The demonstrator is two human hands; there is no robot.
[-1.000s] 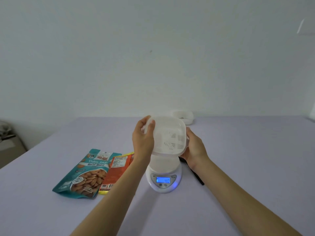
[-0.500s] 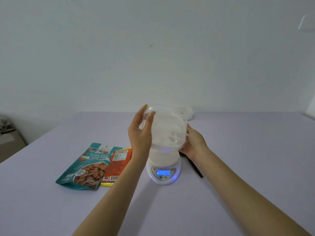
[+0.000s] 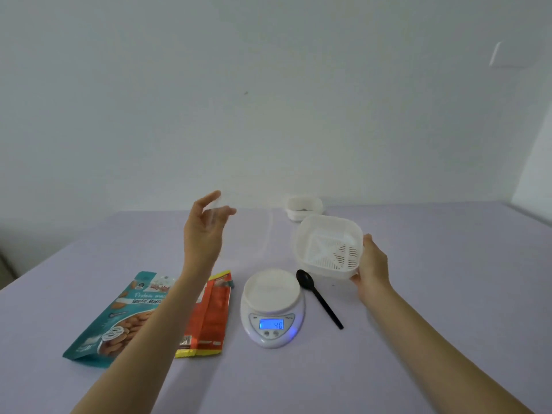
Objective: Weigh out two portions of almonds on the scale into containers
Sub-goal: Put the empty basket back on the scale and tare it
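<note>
Now separated: the two hands, which half a second ago held the container point(image 3: 327, 246) together above the scale point(image 3: 273, 306), have drawn apart. Left hand point(image 3: 203, 234), raised left of the scale, pinches what appears to be the clear lid point(image 3: 216, 209) between thumb and fingertips; the lid is blurred. Right hand point(image 3: 372, 264) grips the white container by its right wall, tilted toward the camera, up and to the right of the scale and clear of it; its slotted floor shows and no almonds lie in it. Almond bag point(image 3: 119, 318) lies flat on the table point(image 3: 418, 294), left of the scale, beside an orange packet point(image 3: 209, 318). Spoon point(image 3: 319, 297) lies just right of the scale. Second container point(image 3: 304, 206) stands at the far edge.

Reading: the container is now open. Neither portion appears weighed. The bare platform shows a nonzero figure, so zeroing will probably be needed once the container sits on it.
</note>
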